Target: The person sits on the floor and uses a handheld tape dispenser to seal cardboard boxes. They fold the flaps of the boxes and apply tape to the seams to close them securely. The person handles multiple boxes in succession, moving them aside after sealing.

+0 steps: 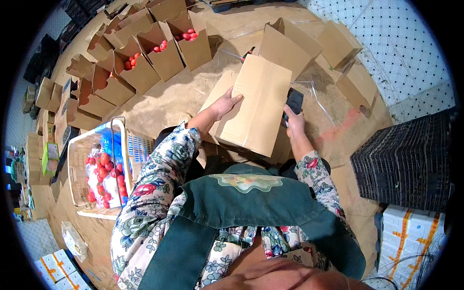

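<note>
In front of me stands a brown cardboard box (256, 106), its upper face flat and closed, with a seam along its length. My left hand (227, 105) grips its left edge, thumb on top and the other fingers partly hidden at the side. Against the box's right side, my right hand (295, 123) is closed around a black handheld tool (294, 100). Its exact kind cannot be made out. A red and black object (248, 54) lies on the floor just beyond the box, partly covered by it.
A cream plastic basket (77, 159) holding red tomatoes (103, 171) stands at my left. Open cartons (140, 77), several with tomatoes, line the far left. Other open cartons (285, 46) stand ahead right. Stacked black crates (401, 162) and white taped boxes (401, 241) are at right.
</note>
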Available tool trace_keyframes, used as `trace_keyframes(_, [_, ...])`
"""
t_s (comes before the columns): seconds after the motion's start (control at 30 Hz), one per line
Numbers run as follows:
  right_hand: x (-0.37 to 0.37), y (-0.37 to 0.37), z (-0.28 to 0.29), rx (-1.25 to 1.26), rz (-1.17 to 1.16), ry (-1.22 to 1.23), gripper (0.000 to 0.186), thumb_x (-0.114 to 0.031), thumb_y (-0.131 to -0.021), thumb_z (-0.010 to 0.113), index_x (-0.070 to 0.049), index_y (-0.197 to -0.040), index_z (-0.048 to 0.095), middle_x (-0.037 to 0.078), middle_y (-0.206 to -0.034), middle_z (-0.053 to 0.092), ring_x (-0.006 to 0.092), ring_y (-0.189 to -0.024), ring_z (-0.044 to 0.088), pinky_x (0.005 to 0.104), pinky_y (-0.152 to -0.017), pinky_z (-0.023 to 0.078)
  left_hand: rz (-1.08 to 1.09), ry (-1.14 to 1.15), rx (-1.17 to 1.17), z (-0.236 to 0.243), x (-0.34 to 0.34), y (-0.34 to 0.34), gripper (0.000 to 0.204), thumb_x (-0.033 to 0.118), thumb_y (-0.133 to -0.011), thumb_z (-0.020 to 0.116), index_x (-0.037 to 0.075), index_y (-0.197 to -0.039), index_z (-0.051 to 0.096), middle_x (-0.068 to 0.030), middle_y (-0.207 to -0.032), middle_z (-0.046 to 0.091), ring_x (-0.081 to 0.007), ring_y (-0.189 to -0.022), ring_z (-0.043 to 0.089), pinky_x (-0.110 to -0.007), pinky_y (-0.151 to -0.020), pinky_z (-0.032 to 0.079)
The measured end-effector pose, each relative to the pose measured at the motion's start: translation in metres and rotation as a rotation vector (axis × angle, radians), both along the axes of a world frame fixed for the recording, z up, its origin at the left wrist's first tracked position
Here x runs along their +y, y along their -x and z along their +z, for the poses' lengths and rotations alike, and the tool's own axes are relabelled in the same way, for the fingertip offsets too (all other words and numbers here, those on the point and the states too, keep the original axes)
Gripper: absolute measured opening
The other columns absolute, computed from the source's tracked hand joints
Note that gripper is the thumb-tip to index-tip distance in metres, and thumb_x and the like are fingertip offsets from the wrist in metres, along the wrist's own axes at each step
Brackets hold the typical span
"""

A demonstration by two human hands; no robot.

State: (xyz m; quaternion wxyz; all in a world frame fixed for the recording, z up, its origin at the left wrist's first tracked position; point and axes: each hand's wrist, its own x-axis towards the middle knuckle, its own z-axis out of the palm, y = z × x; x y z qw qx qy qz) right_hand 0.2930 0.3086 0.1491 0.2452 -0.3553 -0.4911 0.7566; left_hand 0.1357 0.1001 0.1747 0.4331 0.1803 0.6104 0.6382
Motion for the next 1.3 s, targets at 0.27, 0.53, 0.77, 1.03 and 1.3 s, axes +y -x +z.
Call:
trace_keyframes(0.27, [-0.005,-0.015,-0.096,-0.289,-0.095,-0.090,0.085,-0.028,-0.062,0.080,0.012,-0.123,0.035,0.020,-0.118,0.048,0.0264,-0.098,0.055,0.0343,-0.080,0.047,-0.174,0.423,0.380,0.009,0.004,0.011,0.069,0.038,-0.089,0.053,0.004,-0.139,0.021,-0.0180,-0.126,0.045,-0.0272,-0.113,0.048,-0.036,-0.094,0.040])
trace_keyframes(0.53, [0.033,-0.054,-0.030,-0.003,-0.373,-0.112,0.021,-0.013,-0.072,0.073,-0.002,-0.084,0.061,0.003,-0.075,0.062,0.0121,-0.060,0.057,0.0271,-0.054,0.046,-0.120,0.445,1.622,0.008,0.036,-0.060,0.070,0.050,-0.087,0.041,0.003,-0.137,0.026,-0.0176,-0.144,0.021,-0.0324,-0.134,0.019,-0.050,-0.107,0.015])
trace_keyframes(0.77, [0.032,-0.116,0.070,0.449,0.206,-0.043,0.045,-0.036,-0.072,0.074,-0.002,-0.087,0.049,0.007,-0.066,0.053,0.0169,-0.057,0.053,0.0296,-0.054,0.044,-0.414,0.562,1.604,-0.014,0.022,-0.097,0.077,0.059,-0.088,0.028,0.002,-0.139,0.022,-0.0148,-0.147,0.014,-0.0280,-0.137,0.010,-0.050,-0.109,0.007])
trace_keyframes(1.03, [0.001,-0.137,0.114,0.533,0.457,-0.050,0.085,-0.047,-0.061,0.079,0.007,-0.117,0.046,0.008,-0.072,0.060,0.0115,-0.049,0.054,0.0232,-0.046,0.043,-0.176,-0.223,-0.160,0.116,0.034,-0.111,0.050,0.049,-0.093,0.036,0.004,-0.093,0.057,-0.0015,-0.077,0.058,-0.0133,-0.070,0.057,-0.024,-0.069,0.045])
trace_keyframes(1.3, [-0.012,-0.137,0.134,0.368,0.709,-0.096,0.091,-0.047,-0.052,0.083,0.008,-0.116,0.047,0.009,-0.087,0.063,0.0087,-0.055,0.057,0.0203,-0.046,0.046,-0.339,-0.138,-0.061,0.173,0.017,-0.129,0.045,0.043,-0.092,0.041,0.006,-0.069,0.053,-0.0029,-0.056,0.047,-0.0094,-0.045,0.043,-0.022,-0.043,0.033])
